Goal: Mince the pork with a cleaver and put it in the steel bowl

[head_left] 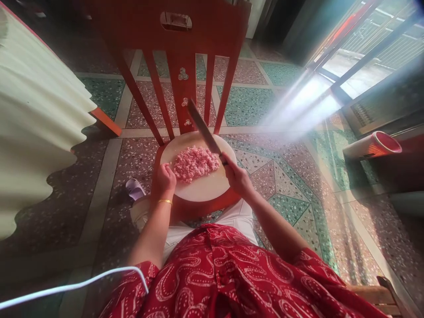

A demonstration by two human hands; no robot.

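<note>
Pink minced meat (196, 164) lay on the round board (208, 192) atop the chair seat (185, 209). Your right hand (236, 174) was wrapped around the handle of the knife (206, 132), blade toward the chair back (139, 26); your left hand (166, 177) curled at the board's left edge, its grip unclear.

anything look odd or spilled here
One oddity: the board rests on a chair, an unusual work surface. The minced meat lies on it with no spill visible, and the knife in the right hand shows no clear damage.
</note>
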